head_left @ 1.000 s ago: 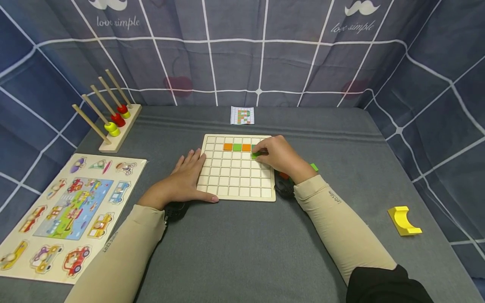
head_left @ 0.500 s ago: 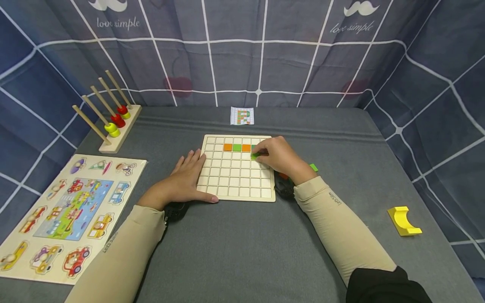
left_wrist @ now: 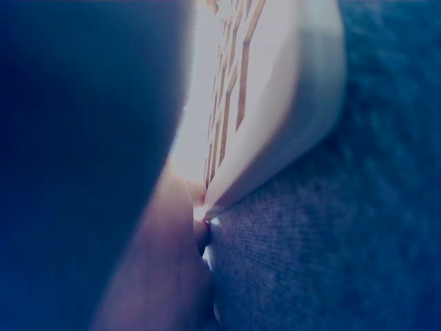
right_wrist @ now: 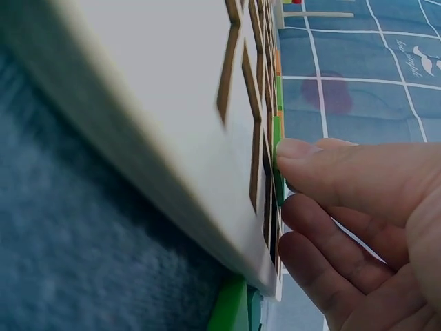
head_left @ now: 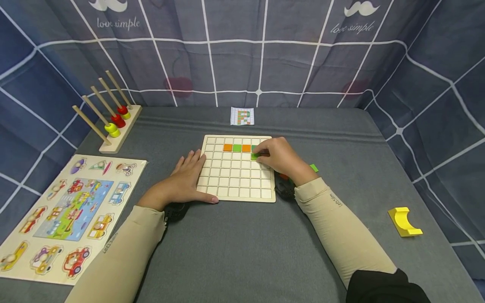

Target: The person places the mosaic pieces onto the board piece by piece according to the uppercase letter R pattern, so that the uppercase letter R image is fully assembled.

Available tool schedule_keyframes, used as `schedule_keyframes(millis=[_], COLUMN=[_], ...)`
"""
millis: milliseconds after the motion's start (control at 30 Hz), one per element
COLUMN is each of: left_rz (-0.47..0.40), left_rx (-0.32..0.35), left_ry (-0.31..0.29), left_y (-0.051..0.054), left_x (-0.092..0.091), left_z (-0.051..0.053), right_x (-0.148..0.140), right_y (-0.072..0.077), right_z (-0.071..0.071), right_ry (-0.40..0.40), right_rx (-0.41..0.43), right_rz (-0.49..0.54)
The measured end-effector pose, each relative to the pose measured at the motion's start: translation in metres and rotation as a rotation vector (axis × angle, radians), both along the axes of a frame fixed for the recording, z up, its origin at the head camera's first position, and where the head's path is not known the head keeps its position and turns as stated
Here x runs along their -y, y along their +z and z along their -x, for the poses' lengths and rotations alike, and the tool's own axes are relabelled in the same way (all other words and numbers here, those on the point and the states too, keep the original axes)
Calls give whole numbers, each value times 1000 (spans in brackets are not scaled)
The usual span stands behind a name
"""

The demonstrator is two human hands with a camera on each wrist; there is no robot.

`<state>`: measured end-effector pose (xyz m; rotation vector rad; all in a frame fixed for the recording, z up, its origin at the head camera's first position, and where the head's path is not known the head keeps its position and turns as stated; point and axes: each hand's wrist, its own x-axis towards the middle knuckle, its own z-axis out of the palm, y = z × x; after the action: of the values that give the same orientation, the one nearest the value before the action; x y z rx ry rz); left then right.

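A pale wooden grid board (head_left: 235,182) lies flat on the grey cloth. Orange tiles (head_left: 227,147) and a green tile (head_left: 236,147) fill squares in one row near its far edge. My left hand (head_left: 184,179) rests spread against the board's left side, thumb at the near edge. With thumb and fingers, my right hand (head_left: 281,158) pinches a green tile (head_left: 254,156) at the row below. In the right wrist view the thumb (right_wrist: 303,150) touches this green tile (right_wrist: 278,165); part of it is hidden. The left wrist view is dim, showing the board's edge (left_wrist: 275,131).
Loose green tiles (head_left: 314,168) lie partly hidden beside the right wrist. A small pattern card (head_left: 242,116) lies behind the board. At left are a peg stand with rings (head_left: 120,128) and a vehicle puzzle board (head_left: 130,170); a yellow curved block (head_left: 402,221) is at right.
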<state>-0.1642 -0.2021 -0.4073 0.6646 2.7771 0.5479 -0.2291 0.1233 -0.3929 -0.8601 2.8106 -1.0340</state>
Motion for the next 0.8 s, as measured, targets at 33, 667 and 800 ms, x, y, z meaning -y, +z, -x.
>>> schedule_keyframes(millis=[33, 667, 800], left_rz=[-3, -18, -19], left_rx=[1, 1, 7], left_ry=[0, -2, 0], left_y=[0, 0, 0], left_x=[0, 0, 1], left_z=[0, 0, -1], right_x=[0, -28, -37], right_y=[0, 1, 1], right_z=[0, 1, 1], right_ry=[1, -89, -116], right_rx=[-4, -18, -13], right_rz=[4, -9, -15])
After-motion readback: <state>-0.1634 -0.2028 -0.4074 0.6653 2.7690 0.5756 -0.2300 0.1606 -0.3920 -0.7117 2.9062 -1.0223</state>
